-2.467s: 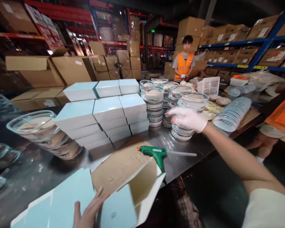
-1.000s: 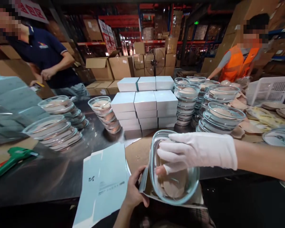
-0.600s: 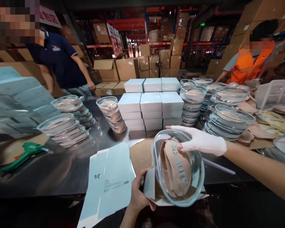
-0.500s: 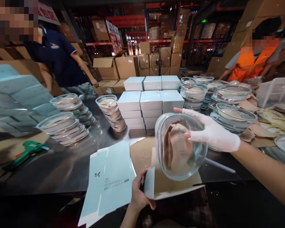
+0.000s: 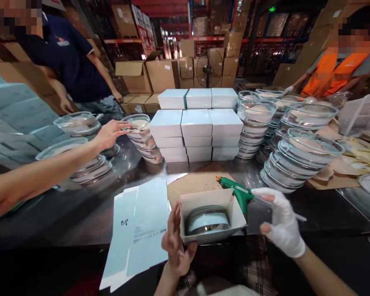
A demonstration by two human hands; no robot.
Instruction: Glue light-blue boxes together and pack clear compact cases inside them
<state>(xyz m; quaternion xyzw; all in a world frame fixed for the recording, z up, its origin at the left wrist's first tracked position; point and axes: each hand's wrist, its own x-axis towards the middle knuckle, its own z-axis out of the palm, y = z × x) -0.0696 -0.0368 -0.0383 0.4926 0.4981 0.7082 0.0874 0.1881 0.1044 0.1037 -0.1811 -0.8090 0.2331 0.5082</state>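
Boxed bowl at table edge.
Your left hand (image 5: 176, 242), fingers spread loose, braces the open box (image 5: 211, 216) holding a bowl (image 5: 208, 220); your gloved right hand (image 5: 279, 224) grips its right flap.

Green glue gun (image 5: 238, 194), pale blue flat cartons (image 5: 138, 230), white-gloved right hand (image 5: 280, 224), orange vest (image 5: 333, 70).

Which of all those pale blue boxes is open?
The box at the table's near edge between the left hand and gloved right hand: its top gapes, a dish inside. The stacked boxes behind are closed.
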